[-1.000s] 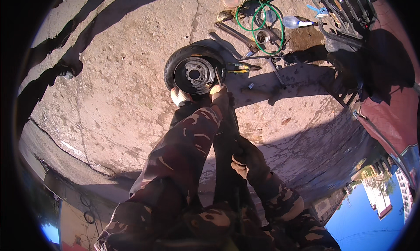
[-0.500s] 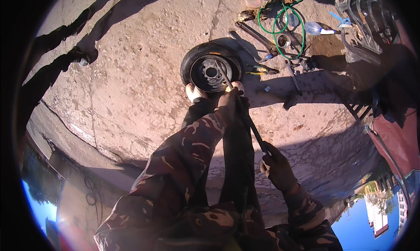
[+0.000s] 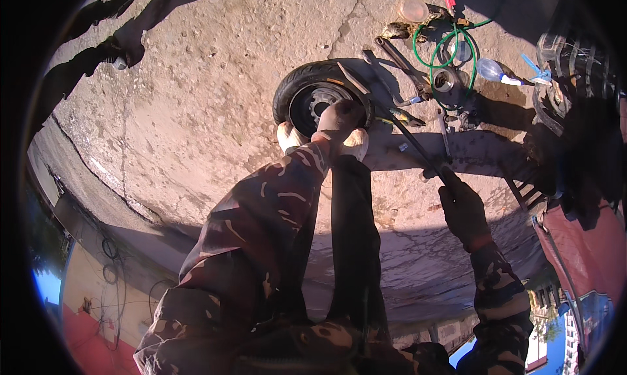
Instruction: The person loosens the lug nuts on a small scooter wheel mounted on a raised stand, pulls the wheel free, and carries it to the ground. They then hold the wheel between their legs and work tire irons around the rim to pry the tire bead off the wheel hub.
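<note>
A small wheel with a black tyre [image 3: 287, 95] and a dark metal rim [image 3: 300, 110] lies on the ground, braced between my light-coloured shoes. My left hand [image 3: 341, 118], gloved, reaches over the rim's lower right part; its fingers are hard to make out against the wheel. In my gloved right hand [image 3: 465, 211], off to the right, is the near end of a long dark pry bar [image 3: 415, 143]. The bar slants up and left, and its pale flattened tip overlaps the tyre's upper right edge in view. I cannot tell whether the tip touches the rubber.
Right of the wheel lie pliers [image 3: 406, 118], a large wrench [image 3: 400, 60], a smaller wrench [image 3: 445, 136] and a looped green hose [image 3: 434, 65]. Farther right are a clear plastic bottle [image 3: 490, 69] and a dark crate-like object [image 3: 575, 61]. Long shadows cross the cracked concrete [image 3: 209, 100].
My right hand has swung right and up with the pry bar, whose tip has left the rim's centre for the tyre's upper right. My left hand has come off the bar onto the wheel.
</note>
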A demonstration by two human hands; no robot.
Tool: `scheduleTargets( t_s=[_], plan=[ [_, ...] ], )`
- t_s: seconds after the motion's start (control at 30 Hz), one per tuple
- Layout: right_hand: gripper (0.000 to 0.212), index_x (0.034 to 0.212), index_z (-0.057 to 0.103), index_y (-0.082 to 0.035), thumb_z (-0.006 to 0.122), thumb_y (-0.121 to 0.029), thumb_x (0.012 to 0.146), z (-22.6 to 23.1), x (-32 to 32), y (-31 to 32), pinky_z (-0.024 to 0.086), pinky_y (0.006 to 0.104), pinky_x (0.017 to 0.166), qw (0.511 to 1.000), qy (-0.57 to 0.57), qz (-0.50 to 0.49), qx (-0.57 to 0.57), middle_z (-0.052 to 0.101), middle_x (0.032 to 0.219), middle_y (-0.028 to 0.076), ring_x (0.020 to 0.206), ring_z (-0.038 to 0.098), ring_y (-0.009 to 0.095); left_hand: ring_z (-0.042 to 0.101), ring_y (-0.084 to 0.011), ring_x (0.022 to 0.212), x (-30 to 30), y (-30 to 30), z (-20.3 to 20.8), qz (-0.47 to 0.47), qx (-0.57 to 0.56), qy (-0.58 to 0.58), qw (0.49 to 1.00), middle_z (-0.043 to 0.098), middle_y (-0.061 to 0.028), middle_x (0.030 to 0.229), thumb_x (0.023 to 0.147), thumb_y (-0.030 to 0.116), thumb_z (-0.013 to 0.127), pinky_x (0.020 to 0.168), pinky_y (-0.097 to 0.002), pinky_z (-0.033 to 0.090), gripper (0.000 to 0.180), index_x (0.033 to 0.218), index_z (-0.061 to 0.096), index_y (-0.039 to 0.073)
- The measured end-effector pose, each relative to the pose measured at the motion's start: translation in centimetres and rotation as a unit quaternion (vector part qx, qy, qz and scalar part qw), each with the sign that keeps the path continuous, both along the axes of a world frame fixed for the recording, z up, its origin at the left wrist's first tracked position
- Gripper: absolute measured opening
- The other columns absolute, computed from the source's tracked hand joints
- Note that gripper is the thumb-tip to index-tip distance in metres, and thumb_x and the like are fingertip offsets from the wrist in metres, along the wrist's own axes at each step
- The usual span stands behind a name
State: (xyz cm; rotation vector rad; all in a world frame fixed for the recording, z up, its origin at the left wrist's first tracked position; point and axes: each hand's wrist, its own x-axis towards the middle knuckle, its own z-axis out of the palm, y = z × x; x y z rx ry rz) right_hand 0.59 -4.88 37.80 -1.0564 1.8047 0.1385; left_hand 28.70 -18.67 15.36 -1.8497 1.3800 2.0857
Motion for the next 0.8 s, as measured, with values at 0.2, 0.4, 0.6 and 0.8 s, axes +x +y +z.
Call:
scheduleTargets(
  t_s=[0.2, 0.4, 0.6, 0.8],
  plan=[
    [0.036, 0.137, 0.065, -0.005, 0.064, -0.014, 0.102, 1.0, -4.6, -2.4, 0.054, 0.0382, 0.097, 1.000, -0.030, -0.001, -0.008, 0.072, 0.128, 0.018, 0.118, 0.070, 0.032, 0.064, -0.0379, 0.121, 9.3, -8.7, -7.1, -0.175, -0.211, -0.237, 0.932, 0.067, -0.0174, 0.129, 0.084, 0.042, 0.081, 0.101, -0.0463, 0.052, 0.057, 0.134, 0.066, 0.017],
    [0.035, 0.134, 0.066, -0.009, 0.065, -0.010, 0.099, 0.4, -6.3, -8.0, 0.057, 0.0419, 0.089, 0.986, -0.001, 0.166, -0.012, 0.073, 0.119, 0.018, 0.105, 0.072, 0.037, 0.062, -0.0409, 0.120, 10.9, -9.4, -10.6, -0.247, -0.220, -0.243, 0.912, 0.065, -0.0180, 0.128, 0.084, 0.049, 0.079, 0.098, -0.0487, 0.053, 0.056, 0.133, 0.068, 0.024],
    [0.033, 0.131, 0.068, -0.006, 0.062, -0.014, 0.099, -2.1, -7.2, -15.9, 0.057, 0.0431, 0.086, 0.957, 0.025, 0.289, 0.005, 0.073, 0.114, 0.021, 0.100, 0.071, 0.041, 0.061, -0.0424, 0.121, 11.2, -9.9, -14.3, -0.207, -0.164, -0.269, 0.926, 0.062, -0.0216, 0.128, 0.083, 0.054, 0.080, 0.100, -0.0495, 0.053, 0.064, 0.133, 0.066, 0.017],
    [0.033, 0.127, 0.068, 0.001, 0.062, -0.010, 0.097, -4.4, -3.2, -28.7, 0.053, 0.0348, 0.076, 0.956, -0.047, 0.289, 0.031, 0.071, 0.095, 0.018, 0.083, 0.069, 0.024, 0.065, -0.0415, 0.117, 11.8, -9.6, -14.4, -0.187, -0.203, -0.257, 0.926, 0.063, -0.0240, 0.127, 0.081, 0.049, 0.083, 0.095, -0.0489, 0.056, 0.060, 0.129, 0.069, 0.017]
  ],
)
